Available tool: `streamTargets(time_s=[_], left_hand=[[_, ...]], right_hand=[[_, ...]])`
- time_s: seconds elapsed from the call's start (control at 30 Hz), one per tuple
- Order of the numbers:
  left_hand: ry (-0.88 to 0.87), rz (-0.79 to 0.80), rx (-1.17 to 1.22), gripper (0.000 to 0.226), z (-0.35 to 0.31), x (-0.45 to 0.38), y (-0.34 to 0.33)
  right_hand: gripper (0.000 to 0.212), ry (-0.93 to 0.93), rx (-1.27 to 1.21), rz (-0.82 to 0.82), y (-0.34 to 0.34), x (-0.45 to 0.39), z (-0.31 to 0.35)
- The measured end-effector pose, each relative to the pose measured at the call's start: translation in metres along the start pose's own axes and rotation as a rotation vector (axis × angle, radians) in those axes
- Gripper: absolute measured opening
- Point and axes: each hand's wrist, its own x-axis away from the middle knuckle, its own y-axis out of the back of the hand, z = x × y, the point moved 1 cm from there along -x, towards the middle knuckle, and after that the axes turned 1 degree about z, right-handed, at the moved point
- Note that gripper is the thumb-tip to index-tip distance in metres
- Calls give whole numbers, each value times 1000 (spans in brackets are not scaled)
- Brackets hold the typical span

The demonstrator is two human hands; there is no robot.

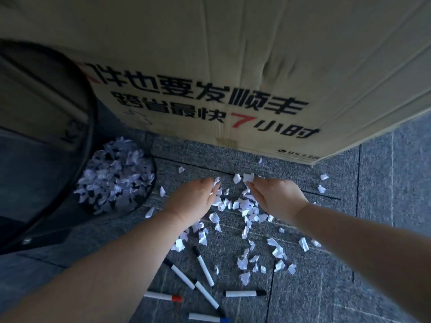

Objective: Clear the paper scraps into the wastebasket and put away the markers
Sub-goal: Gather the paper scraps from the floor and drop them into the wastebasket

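White paper scraps (242,206) lie scattered over the grey carpet. My left hand (191,201) reaches into the pile from the left, its fingers curled over a few scraps near its fingertips. My right hand (277,197) reaches in from the right and pinches a scrap at its fingertips. The black wastebasket (130,206) stands at the left, with many torn scraps (116,178) inside. Several white markers lie nearer to me: two with black caps (205,266) (245,293), one with a red cap (163,296), one with a blue cap (207,317).
A large cardboard box (233,66) with printed black characters fills the top of the view, just beyond the scraps. A dark round frame (91,117) stands at the far left. Grey carpet tiles (384,183) stretch to the right.
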Motion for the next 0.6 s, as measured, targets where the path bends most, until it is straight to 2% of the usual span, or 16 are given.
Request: streamTargets(time_s=[0.33,0.47,0.6], left_hand=[[102,54,-50,26,-40,6,131],[136,-71,3,29,-45,14,188],[178,-232,18,41,-40,33,236]], right_hand=[[42,40,67,-34,101,-41,54],[34,18,32,56,146,-57,86],[31,104,-9,17,186,-77,124]])
